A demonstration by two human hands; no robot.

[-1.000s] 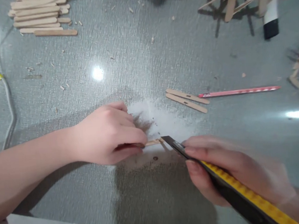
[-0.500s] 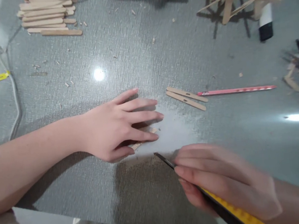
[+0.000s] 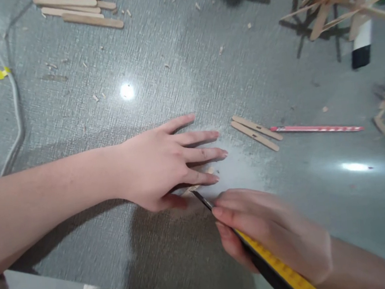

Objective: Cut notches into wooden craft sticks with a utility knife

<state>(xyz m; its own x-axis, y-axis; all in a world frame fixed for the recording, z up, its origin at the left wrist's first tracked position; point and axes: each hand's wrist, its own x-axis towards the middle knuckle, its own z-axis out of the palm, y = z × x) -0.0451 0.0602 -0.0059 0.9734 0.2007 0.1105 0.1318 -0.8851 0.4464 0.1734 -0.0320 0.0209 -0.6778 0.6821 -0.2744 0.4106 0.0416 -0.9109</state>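
My left hand (image 3: 167, 160) lies flat with its fingers spread, palm down over a small wooden craft stick (image 3: 192, 190). Only bits of that stick show between the thumb and fingers; the rest is covered. In my right hand (image 3: 255, 229), closed around its yellow and black handle, is a utility knife (image 3: 279, 268). Its dark blade points up and left, with the tip at the stick's edge beside my left thumb. Two craft sticks (image 3: 256, 134), each with a small dark slot or mark in the middle, lie beyond my fingertips.
A pink pencil (image 3: 316, 129) lies right of the slotted sticks. Stacked craft sticks (image 3: 77, 11) are at the upper left, near a grey cable (image 3: 18, 111). A stick structure (image 3: 331, 1) stands at the upper right by a white marker (image 3: 362, 42). Wood scraps dot the table (image 3: 168, 37).
The knife has moved left, bringing its blade tip from the bare table to the stick by my left thumb. The whole view has shifted and turned slightly. My left hand stays spread over the stick.
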